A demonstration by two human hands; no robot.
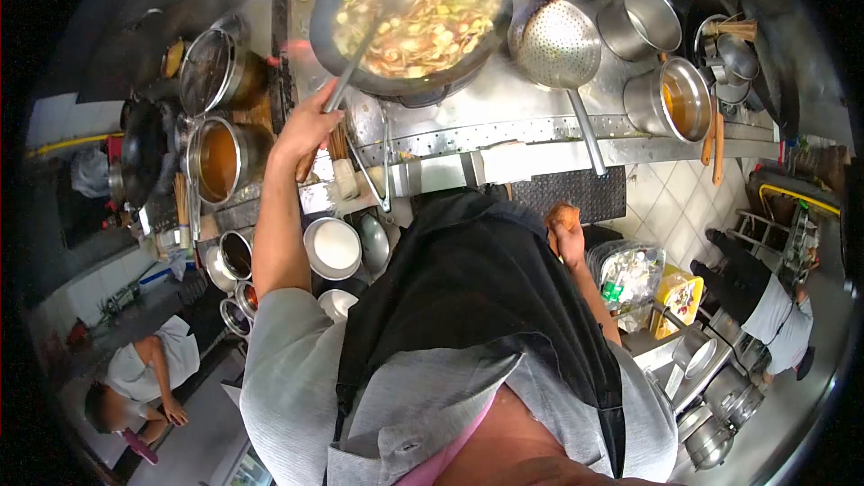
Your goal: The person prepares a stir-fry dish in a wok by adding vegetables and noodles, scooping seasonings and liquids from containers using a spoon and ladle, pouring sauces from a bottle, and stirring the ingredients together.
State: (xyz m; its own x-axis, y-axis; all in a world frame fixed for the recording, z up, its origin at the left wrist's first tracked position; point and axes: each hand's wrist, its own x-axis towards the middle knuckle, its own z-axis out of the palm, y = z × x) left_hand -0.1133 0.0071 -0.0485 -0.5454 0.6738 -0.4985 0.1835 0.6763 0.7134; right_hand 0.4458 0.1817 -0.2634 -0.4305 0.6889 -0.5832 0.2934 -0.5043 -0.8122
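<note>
My left hand (308,126) is closed around the long handle of a ladle (355,61), whose wooden end sticks out below my fist. The ladle's head reaches into a wok (328,31) at the top of the view, where steam blurs it. Inside lies a heap of sliced food (441,31), yellowish and brown strips and pieces. By the right side of my apron (477,270), my right hand (565,236) hangs low with its fingers curled in. Whether it holds anything I cannot make out.
Right of the wok, a perforated strainer (553,40) rests on the steel stove top, beside a pot of amber liquid (641,101). Pots of brown liquid (219,160) and a white-filled bowl (335,247) stand left. Two other people (148,364) (776,319) are at the sides.
</note>
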